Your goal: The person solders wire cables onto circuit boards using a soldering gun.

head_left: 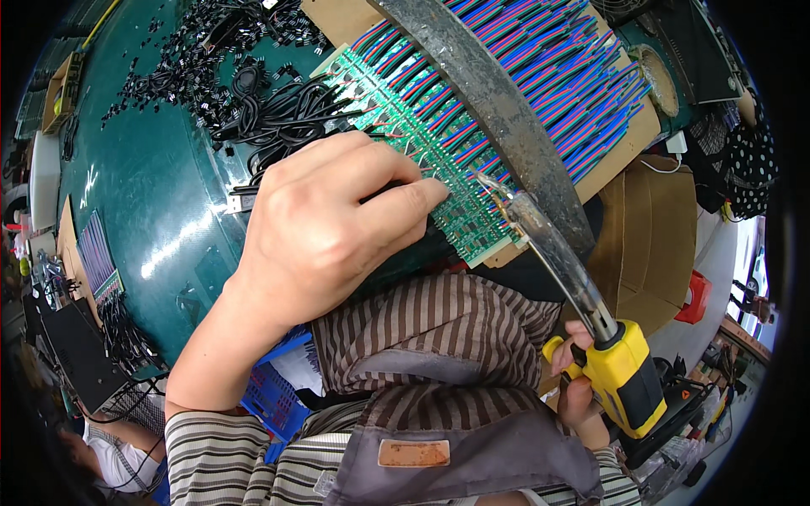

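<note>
My left hand [325,223] is over the near edge of a green circuit board panel [460,202], thumb and fingers pinched together; what they hold is hidden. My right hand [578,401] grips a yellow-and-black soldering gun [623,379], its finger at the yellow trigger. The gun's metal nozzle and tip [494,185] point at the near right part of the panel, close to the left fingertips. Rows of red, green, blue and black wires [565,76] run from the panel to the far right. A dark, curved-looking metal bar [515,118] lies across these wires.
Coiled black cables [274,114] with small connectors lie left of the panel on the green table mat [160,177]. A cardboard box [650,244] stands right, near a red stool-like object [693,297]. A blue plastic basket [274,401] is below the table edge. Another person [118,451] sits at lower left.
</note>
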Tool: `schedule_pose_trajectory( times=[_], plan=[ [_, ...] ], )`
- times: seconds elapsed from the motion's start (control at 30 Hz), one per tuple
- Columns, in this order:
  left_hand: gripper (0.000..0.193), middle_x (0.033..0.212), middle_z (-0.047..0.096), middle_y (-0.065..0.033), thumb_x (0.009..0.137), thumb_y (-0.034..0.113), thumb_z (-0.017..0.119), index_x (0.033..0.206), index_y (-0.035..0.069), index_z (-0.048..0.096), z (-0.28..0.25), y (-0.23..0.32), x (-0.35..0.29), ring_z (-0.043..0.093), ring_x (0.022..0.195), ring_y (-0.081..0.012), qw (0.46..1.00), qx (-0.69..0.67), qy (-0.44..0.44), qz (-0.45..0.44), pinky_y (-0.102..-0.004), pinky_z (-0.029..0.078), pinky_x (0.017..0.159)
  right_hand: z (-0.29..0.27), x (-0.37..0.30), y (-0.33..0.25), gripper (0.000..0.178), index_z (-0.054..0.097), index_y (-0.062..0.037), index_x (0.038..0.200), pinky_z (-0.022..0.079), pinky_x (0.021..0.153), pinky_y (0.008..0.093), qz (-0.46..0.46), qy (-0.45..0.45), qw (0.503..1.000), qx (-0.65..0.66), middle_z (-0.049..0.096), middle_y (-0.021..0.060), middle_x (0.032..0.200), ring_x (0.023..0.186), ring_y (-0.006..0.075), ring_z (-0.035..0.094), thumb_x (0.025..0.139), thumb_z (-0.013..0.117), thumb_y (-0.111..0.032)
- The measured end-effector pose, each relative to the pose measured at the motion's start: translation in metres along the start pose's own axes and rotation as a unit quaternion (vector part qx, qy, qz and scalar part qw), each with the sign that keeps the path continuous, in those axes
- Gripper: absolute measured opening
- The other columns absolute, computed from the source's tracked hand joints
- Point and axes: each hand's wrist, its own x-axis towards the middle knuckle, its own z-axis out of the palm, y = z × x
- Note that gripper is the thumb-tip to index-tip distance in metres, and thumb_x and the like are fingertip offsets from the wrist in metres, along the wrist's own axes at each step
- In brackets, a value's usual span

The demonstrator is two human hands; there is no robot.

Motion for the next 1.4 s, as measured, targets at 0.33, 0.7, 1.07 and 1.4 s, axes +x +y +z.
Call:
schedule_pose_trajectory(
  times=[0.33, 0.7, 1.07, 1.4],
  plan=[
    [0.026, 0.072, 0.058, -0.0060, 0.056, 0.005, 0.071, 0.081, 0.002, 0.067, 0.006, 0.000, 0.000, 0.057, 0.064, -0.0213, 0.998, 0.010, 0.028, 0.050, -0.0301, 0.045, 0.054, 0.000, 0.000, -0.007, 0.029, 0.064, -0.0028, 0.082, 0.051, 0.070, 0.0359, 0.018, -0.041, 0.999, -0.018, 0.061, 0.0164, 0.084, 0.078, 0.0315, 0.062, 0.069, 0.061, -0.028],
    [0.026, 0.071, 0.057, -0.0077, 0.055, 0.005, 0.072, 0.079, 0.000, 0.066, 0.005, -0.002, 0.002, 0.056, 0.065, -0.0226, 0.996, 0.009, 0.011, 0.093, -0.0317, 0.046, 0.056, -0.005, -0.009, 0.001, 0.022, 0.064, -0.0066, 0.079, 0.049, 0.063, 0.0344, 0.056, -0.097, 0.991, -0.071, 0.060, 0.0113, 0.081, 0.071, 0.0288, 0.060, 0.059, 0.063, -0.018],
    [0.030, 0.073, 0.055, -0.0072, 0.053, 0.008, 0.070, 0.081, -0.001, 0.064, 0.007, 0.004, 0.000, 0.055, 0.067, -0.0222, 0.992, 0.044, 0.016, 0.118, -0.0328, 0.046, 0.057, -0.001, -0.003, 0.003, 0.020, 0.063, -0.0048, 0.080, 0.049, 0.062, 0.0329, 0.003, -0.084, 0.996, -0.033, 0.060, 0.0111, 0.079, 0.070, 0.0259, 0.060, 0.062, 0.064, -0.013],
    [0.033, 0.076, 0.057, -0.0070, 0.053, 0.007, 0.070, 0.085, -0.002, 0.064, 0.003, 0.005, 0.001, 0.056, 0.068, -0.0222, 0.992, 0.059, 0.008, 0.111, -0.0335, 0.045, 0.058, 0.006, 0.030, -0.013, 0.056, 0.038, -0.0010, 0.119, 0.041, 0.053, 0.0216, 0.005, 0.026, 0.987, 0.157, 0.046, 0.0165, 0.111, 0.064, 0.0092, 0.045, 0.092, 0.044, -0.050]
  ],
)
